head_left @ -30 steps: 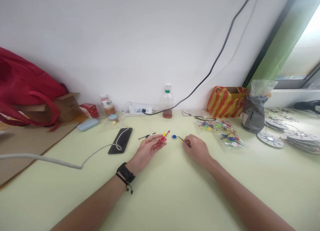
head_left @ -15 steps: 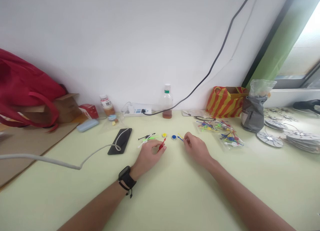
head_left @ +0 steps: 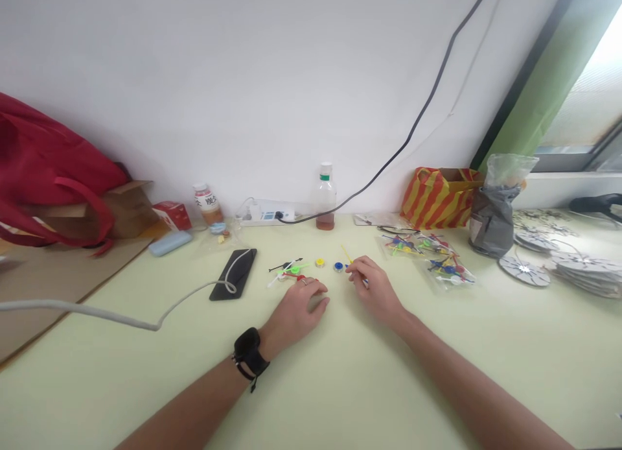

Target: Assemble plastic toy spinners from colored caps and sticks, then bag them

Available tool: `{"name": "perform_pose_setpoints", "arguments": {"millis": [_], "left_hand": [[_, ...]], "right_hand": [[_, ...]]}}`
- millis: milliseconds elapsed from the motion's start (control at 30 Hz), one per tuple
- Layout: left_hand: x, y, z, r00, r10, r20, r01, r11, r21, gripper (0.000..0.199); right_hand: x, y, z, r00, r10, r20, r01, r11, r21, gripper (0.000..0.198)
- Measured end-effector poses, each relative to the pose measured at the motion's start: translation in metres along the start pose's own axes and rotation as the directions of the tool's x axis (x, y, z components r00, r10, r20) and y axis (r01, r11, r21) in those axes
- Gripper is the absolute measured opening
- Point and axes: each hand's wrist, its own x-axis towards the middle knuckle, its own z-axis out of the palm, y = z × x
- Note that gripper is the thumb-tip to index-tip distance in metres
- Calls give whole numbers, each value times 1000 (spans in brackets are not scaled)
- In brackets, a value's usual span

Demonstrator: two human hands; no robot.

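Observation:
My left hand (head_left: 297, 307) hovers low over the table, thumb and forefinger apart with nothing seen between them. Just past its fingers lies a red plastic arrow (head_left: 294, 277), partly hidden by the hand. It is beside a small pile of white, green and black arrows (head_left: 289, 268). My right hand (head_left: 373, 285) has its fingertips closed on a thin yellow arrow (head_left: 346, 253) that sticks up from them. A bit of blue arrow (head_left: 347, 266) shows beside those fingers, mostly covered. Between the hands sit a yellow round piece (head_left: 319, 263) and a blue round piece (head_left: 338, 266).
A black phone (head_left: 234, 275) with a cable across it lies left of the pile. Clear bags of coloured arrows (head_left: 447, 270) are at right. Behind stand a bottle (head_left: 325, 200) and a power strip (head_left: 267, 214). Grey discs (head_left: 525, 271) lie far right.
My left hand has let go of the red arrow, which now lies by the pile. In my right hand the yellow arrow now points up, and the hand has shifted slightly left.

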Motion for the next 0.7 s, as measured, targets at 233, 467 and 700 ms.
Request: {"name": "perform_pose_setpoints", "arguments": {"millis": [233,467,700], "left_hand": [[2,-15,2,991,-94,-95,98,994,46,21],[1,-17,5,995,-100,-28,100,995,-9,29],[0,-16,6,996,-85,13,85,996,-17,30]], "right_hand": [[1,-1,2,998,-34,-53,31,998,-48,24],[-1,1,8,993,-76,90,83,993,-84,42],[-1,0,14,981,-67,184,92,988,-126,43]]}}
